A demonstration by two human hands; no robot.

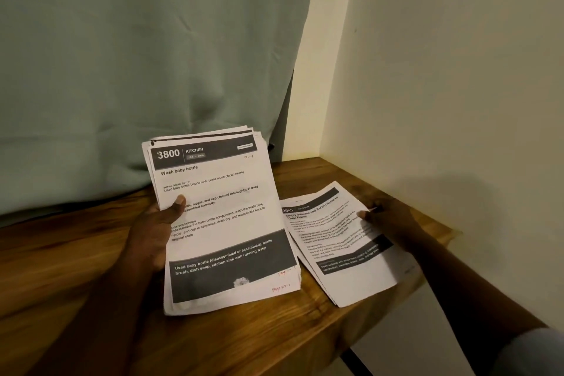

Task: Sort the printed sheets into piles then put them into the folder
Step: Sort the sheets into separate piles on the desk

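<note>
My left hand (pixel 155 232) grips a thick stack of printed sheets (pixel 222 223) from its left edge, thumb on top, holding it tilted above the wooden table (pixel 244 339). The top sheet reads "3800 KITCHEN, Wash baby bottle". To the right, a small pile of sheets (pixel 341 247) lies flat on the table, its top page headed "2945". My right hand (pixel 387 220) rests at that pile's right edge, thumb pressing on the top sheet; its fingers are in shadow. No folder is in view.
A grey-green curtain (pixel 137 70) hangs behind the table on the left. A cream wall (pixel 442 85) bounds the table's back right corner. The table's front edge runs diagonally at lower right, with a drop beyond it.
</note>
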